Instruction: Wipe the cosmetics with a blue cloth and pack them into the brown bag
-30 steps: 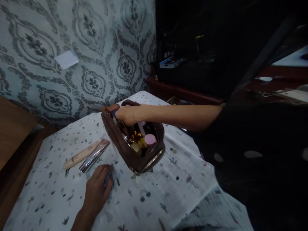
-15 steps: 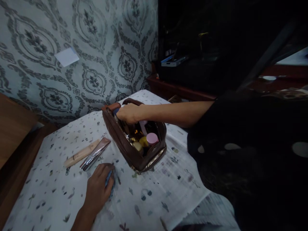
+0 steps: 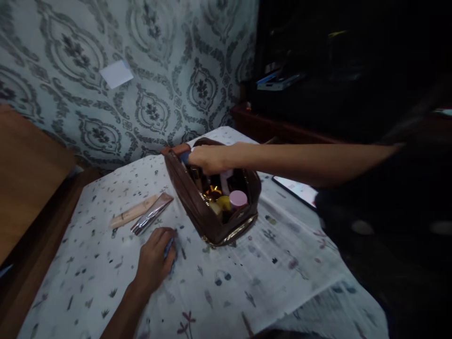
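My left hand rests on the patterned tablecloth, fingers curled over a small blue object that mostly hides beneath them. Just beyond it stands an open brown pouch holding several small cosmetics, among them a pink-lidded jar and a yellow item. Another person's hand reaches in from the right and grips the pouch's far end near a blue-tipped item. My right hand is out of sight.
A beige tube and a silver tube lie left of the pouch. A tablet or phone lies under the other person's arm. A wooden surface stands at the left, patterned wallpaper behind, dark shelving at back right.
The view has shifted, so everything sits further right in frame. The other person's hand stays on the pouch's far end; my left hand stays on the blue object.
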`<state>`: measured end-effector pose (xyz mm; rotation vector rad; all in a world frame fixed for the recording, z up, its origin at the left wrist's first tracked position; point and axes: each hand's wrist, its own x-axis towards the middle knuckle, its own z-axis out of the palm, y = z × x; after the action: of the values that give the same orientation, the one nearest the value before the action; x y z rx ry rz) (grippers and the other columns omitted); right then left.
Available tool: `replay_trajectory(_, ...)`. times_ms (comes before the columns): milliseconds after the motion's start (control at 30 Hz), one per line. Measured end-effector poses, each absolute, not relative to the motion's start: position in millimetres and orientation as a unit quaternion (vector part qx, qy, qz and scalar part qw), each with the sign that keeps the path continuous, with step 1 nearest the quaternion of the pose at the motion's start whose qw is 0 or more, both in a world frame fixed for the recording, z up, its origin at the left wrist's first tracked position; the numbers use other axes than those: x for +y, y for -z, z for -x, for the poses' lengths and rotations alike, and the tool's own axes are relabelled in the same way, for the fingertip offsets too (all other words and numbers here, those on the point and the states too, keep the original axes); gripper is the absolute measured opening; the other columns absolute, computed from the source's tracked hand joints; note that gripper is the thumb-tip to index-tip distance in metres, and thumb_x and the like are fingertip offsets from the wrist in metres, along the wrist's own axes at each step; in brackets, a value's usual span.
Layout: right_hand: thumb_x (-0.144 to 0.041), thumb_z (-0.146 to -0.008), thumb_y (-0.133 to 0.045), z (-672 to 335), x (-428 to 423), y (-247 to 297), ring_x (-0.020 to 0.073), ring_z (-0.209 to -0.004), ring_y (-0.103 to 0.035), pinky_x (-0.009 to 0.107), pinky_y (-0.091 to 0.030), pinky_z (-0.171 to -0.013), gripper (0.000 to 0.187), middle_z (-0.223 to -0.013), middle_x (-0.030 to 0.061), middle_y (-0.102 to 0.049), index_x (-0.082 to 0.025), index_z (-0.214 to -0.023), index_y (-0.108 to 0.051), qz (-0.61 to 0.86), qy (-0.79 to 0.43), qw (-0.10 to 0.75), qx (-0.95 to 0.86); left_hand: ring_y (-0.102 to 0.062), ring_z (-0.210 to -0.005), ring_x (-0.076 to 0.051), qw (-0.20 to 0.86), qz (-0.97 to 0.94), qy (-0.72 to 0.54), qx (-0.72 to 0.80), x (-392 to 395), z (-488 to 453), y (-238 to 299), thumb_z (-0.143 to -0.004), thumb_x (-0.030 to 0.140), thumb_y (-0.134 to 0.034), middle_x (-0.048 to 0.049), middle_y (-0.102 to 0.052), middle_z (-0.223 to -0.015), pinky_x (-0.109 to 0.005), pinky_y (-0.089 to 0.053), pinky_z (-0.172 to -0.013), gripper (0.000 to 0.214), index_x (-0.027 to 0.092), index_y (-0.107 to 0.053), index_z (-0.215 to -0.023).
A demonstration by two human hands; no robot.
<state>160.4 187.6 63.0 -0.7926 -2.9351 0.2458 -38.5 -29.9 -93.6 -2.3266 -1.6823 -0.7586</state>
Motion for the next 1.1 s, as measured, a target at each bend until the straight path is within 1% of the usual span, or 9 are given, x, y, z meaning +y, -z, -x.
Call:
replay_trajectory(67,0.004,-0.079,-0.06,-166.6,186.3,-65.6,0.0209,-0.093,-0.069,0.027,-0.048,-0.079,0.024,-0.094,0.0083,-0.077,-0.015,-0.087,-0.073,0.223,-0.024,0.015,-0.974,-0.067,-0.094,-0.019,0.105,0.76,0.253,-0.59,-28.6,43.2,89.8,-0.094,0.014,-0.046,-0.0055,-0.068,-0.099,-0.03,-0.054,-0.082,0.018,0.021,-0.059,-0.103)
replay_trajectory(167,0.001,-0.083,-0.055,-176.1,184.8,-69.4,0.0205,-0.084,-0.067,0.028,-0.043,-0.071,0.03,-0.091,0.0088,-0.075,-0.013,-0.103,-0.072,0.215,0.008,0.0,-0.977,-0.065,-0.1,-0.024,0.158,0.685,0.238,-0.67,-24.6,55.5,82.2,-0.096,0.02,-0.046,-0.0076,-0.068,-0.104,-0.036,-0.054,-0.085,0.018,0.021,-0.06,-0.107)
replay_trajectory(367,-0.001,-0.082,-0.056,-176.6,183.3,-70.0,0.021,-0.087,-0.065,0.028,-0.04,-0.072,0.03,-0.093,0.0105,-0.074,-0.012,-0.102,-0.076,0.207,0.008,-0.024,-0.978,-0.061,-0.104,-0.029,0.184,0.603,0.202,-0.749,-22.2,77.0,81.4,-0.097,0.027,-0.046,-0.0098,-0.066,-0.107,-0.039,-0.053,-0.077,0.019,0.02,-0.061,-0.108)
replay_trajectory(533,-0.013,-0.089,-0.06,-165.0,191.7,-69.7,0.0202,-0.085,-0.066,0.026,-0.04,-0.07,0.02,-0.091,0.0117,-0.076,-0.009,-0.099,-0.076,0.24,-0.003,-0.036,-0.97,-0.063,-0.103,-0.027,0.203,0.677,0.243,-0.664,-21.5,64.8,63.1,-0.096,0.023,-0.049,-0.0082,-0.065,-0.11,-0.039,-0.054,-0.083,0.022,0.023,-0.057,-0.116)
replay_trajectory(700,-0.024,-0.097,-0.055,-159.1,197.6,-62.8,0.0219,-0.087,-0.069,0.027,-0.043,-0.069,0.027,-0.095,0.0138,-0.076,-0.008,-0.103,-0.075,0.243,0.017,-0.067,-0.968,-0.06,-0.112,-0.028,0.213,0.761,0.299,-0.534,16.2,18.9,-0.9,-0.095,0.015,-0.046,-0.0117,-0.064,-0.118,-0.043,-0.053,-0.094,0.032,0.02,-0.056,-0.125)
replay_trajectory(767,-0.022,-0.095,-0.057,-157.4,196.6,-59.6,0.0248,-0.096,-0.07,0.029,-0.045,-0.074,0.027,-0.104,0.0155,-0.076,-0.008,-0.112,-0.073,0.244,0.026,-0.066,-0.967,-0.059,-0.118,-0.026,0.192,0.814,0.259,-0.484,39.7,0.3,-24.0,-0.095,0.014,-0.043,-0.0101,-0.065,-0.125,-0.043,-0.05,-0.102,0.037,0.02,-0.057,-0.128)
replay_trajectory(867,-0.019,-0.092,-0.06,-154.1,194.2,-57.0,0.0275,-0.104,-0.069,0.031,-0.048,-0.081,0.032,-0.112,0.0147,-0.074,-0.013,-0.122,-0.07,0.247,0.033,-0.078,-0.965,-0.058,-0.12,-0.027,0.172,0.864,0.129,-0.456,68.6,-17.7,-46.9,-0.094,0.012,-0.041,-0.0096,-0.067,-0.125,-0.042,-0.053,-0.098,0.038,0.018,-0.062,-0.124)
replay_trajectory(967,-0.019,-0.088,-0.065,-150.2,193.2,-56.4,0.0292,-0.109,-0.068,0.032,-0.049,-0.084,0.032,-0.115,0.0137,-0.074,-0.015,-0.119,-0.071,0.253,0.035,-0.084,-0.963,-0.061,-0.114,-0.026,0.151,0.869,0.015,-0.47,80.2,-23.3,-59.6,-0.091,0.011,-0.043,-0.0081,-0.069,-0.121,-0.041,-0.055,-0.093,0.037,0.019,-0.066,-0.119)
replay_trajectory(1100,-0.02,-0.082,-0.072,-145.3,194.5,-53.6,0.0303,-0.11,-0.068,0.034,-0.05,-0.087,0.033,-0.112,0.0122,-0.074,-0.017,-0.114,-0.073,0.249,0.035,-0.089,-0.964,-0.063,-0.112,-0.025,0.128,0.855,-0.05,-0.5,75.0,-23.0,-68.7,-0.09,0.011,-0.044,-0.0055,-0.069,-0.12,-0.04,-0.055,-0.093,0.035,0.021,-0.068,-0.115)
